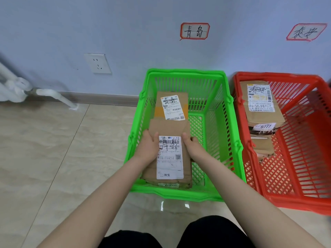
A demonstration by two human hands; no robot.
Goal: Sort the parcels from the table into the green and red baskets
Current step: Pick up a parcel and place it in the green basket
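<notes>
1. A person lowers a labelled cardboard parcel [170, 154] into the green basket [179, 191], left hand [147, 147] and right hand [192, 149] gripping its two long edges, thumbs curled over the top face
2. Sorting looks well under way: another parcel [172, 106] already lies at the far end of the green basket, and a stack of parcels [259, 104] sits in the red basket [295, 197]; the table is out of view, so what remains cannot be told
3. The held parcel's long axis runs from the person toward the wall, label face up, its handwritten end pointing away; it lies in the basket's near half, over a further parcel beneath
</notes>
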